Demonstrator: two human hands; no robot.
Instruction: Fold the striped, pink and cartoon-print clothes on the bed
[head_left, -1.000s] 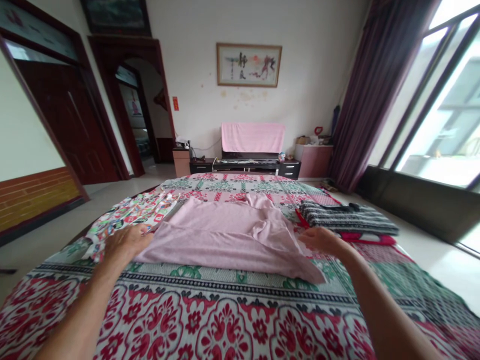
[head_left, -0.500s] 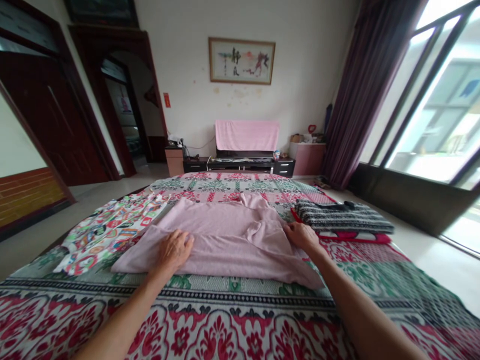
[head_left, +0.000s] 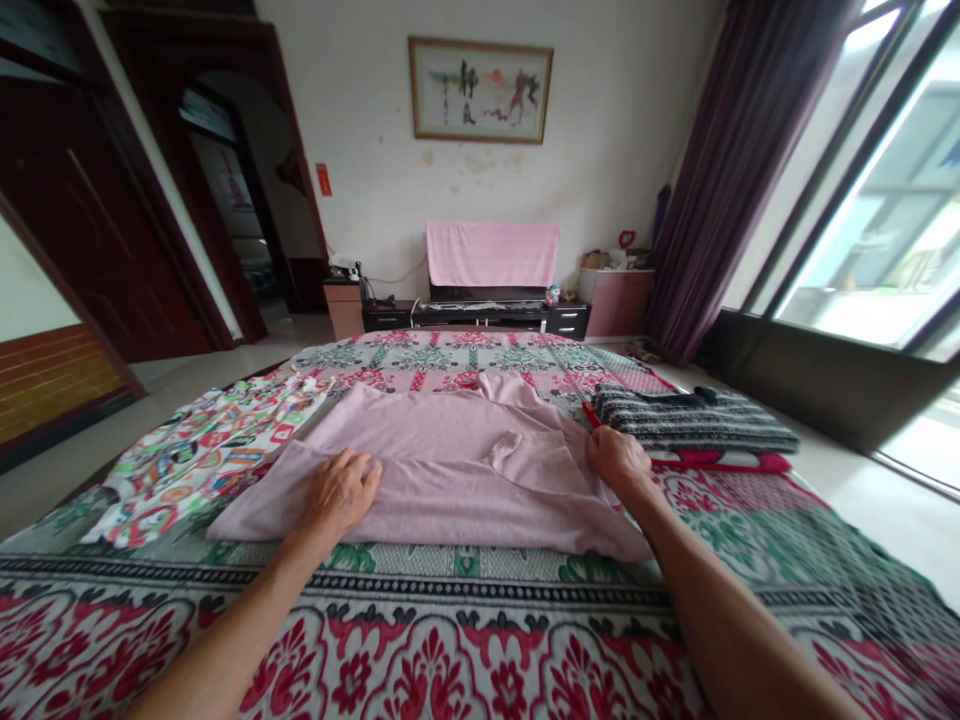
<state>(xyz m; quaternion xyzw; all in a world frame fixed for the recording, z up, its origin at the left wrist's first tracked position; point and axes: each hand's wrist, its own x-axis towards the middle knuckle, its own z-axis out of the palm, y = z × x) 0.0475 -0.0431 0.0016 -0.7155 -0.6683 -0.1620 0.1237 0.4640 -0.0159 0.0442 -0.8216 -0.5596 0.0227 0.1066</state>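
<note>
A pale pink shirt (head_left: 450,430) lies spread on the patterned bedspread, its near side folded over and a sleeve laid across its right half. My left hand (head_left: 343,490) rests on the folded part towards the left, fingers lightly bent on the cloth and thumb apart. At the shirt's right edge, by the collar end, my right hand (head_left: 619,460) is closed on the fabric; its fingertips are hidden. To the left lies a white garment with a colourful print (head_left: 202,455). A folded black-and-grey striped knit (head_left: 690,420) sits beyond my right hand, on top of something red.
The red, green and white bedspread (head_left: 435,650) covers the whole surface under the clothes. Past its far edge stands a low black cabinet (head_left: 570,320), with a pink cloth (head_left: 491,252) draped over something on it. A purple curtain (head_left: 750,170) and windows are on the right.
My right hand has shifted slightly to the right at the shirt's edge, and its fingers look more tightly curled. My left hand stays on the cloth. The view has tilted down a little.
</note>
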